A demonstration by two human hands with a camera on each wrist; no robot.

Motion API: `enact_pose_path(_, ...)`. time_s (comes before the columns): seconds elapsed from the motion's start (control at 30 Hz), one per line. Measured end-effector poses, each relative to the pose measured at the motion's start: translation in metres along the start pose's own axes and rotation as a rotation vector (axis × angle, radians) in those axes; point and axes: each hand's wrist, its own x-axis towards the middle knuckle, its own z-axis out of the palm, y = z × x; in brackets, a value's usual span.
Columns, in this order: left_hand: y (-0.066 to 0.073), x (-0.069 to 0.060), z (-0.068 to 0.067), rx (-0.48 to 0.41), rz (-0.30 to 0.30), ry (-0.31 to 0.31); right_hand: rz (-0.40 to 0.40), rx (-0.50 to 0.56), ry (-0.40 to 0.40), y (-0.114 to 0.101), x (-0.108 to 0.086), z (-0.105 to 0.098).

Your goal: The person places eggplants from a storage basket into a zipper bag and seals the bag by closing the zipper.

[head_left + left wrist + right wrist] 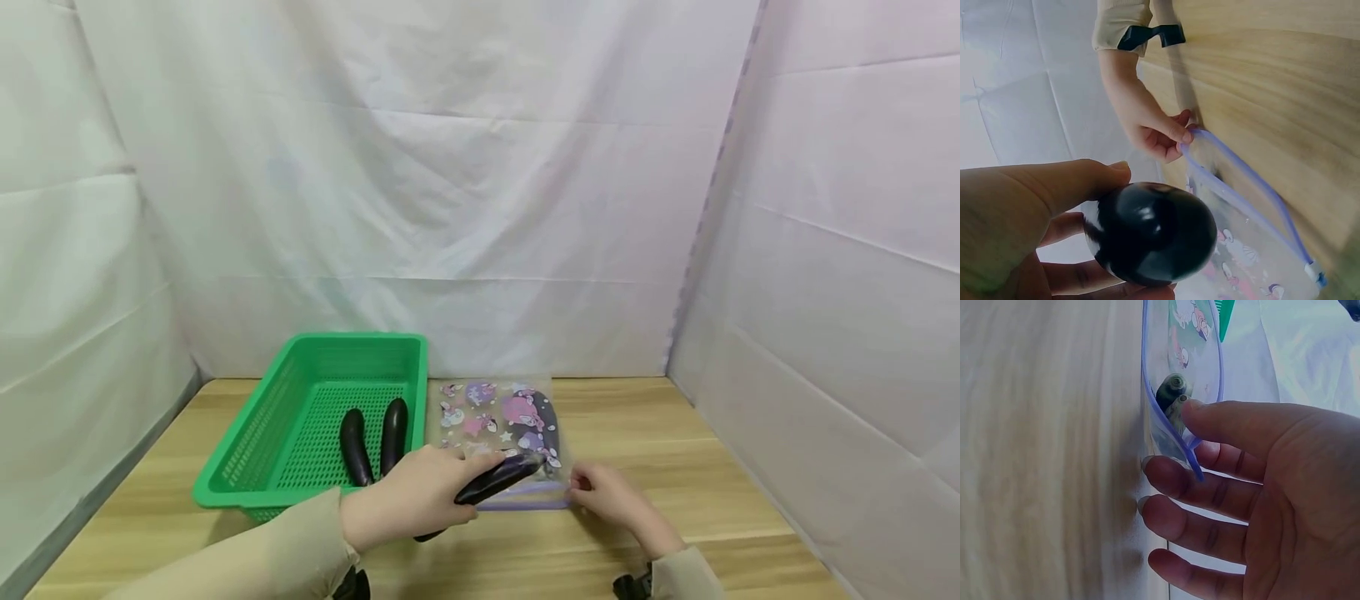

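Note:
My left hand (420, 493) grips a dark purple eggplant (501, 479), its tip pointing right over the mouth of a clear zip bag (454, 425). The left wrist view shows the eggplant's rounded, glossy end (1154, 234) between thumb and fingers. At the bag's right corner, my right hand (609, 497) pinches the purple-edged opening between thumb and forefinger. The bag lies on the table, printed with pink and purple cartoon figures. Dark eggplant shapes lie inside along its right side; stem ends (1174, 387) show through the parted mouth in the right wrist view.
Left of the bag stands a green plastic basket (247, 498) with two eggplants (354, 446) leaning at its near right side. The basket's right wall borders the bag. White cloth (450, 208) hangs behind and at both sides of the wooden table (675, 442).

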Motion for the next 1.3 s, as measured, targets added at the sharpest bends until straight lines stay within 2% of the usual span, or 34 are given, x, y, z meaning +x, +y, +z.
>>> enact_pose_path(0.3,0.001,0.005,0.015,0.021,-0.002,-0.032,0.006,0.0,-0.007,0.002,0.002,-0.001)
enact_pose_path(0.57,0.012,0.011,0.026,0.051,0.023,-0.043,0.022,-0.011,-0.016,0.003,0.002,-0.001)
enact_pose_path(0.8,0.015,0.008,0.04,0.05,0.036,-0.045,0.023,-0.004,-0.038,0.002,0.002,-0.002)
enact_pose_path(1.0,0.013,0.008,0.046,0.065,0.039,-0.04,0.007,-0.026,-0.022,0.002,0.0,-0.002)
enact_pose_path(1.13,0.01,0.009,0.049,0.088,0.034,-0.054,0.029,-0.03,-0.025,0.002,0.0,-0.001)
enact_pose_path(1.3,0.006,0.011,0.051,0.068,0.013,-0.09,0.029,-0.033,-0.023,0.001,0.001,-0.002)
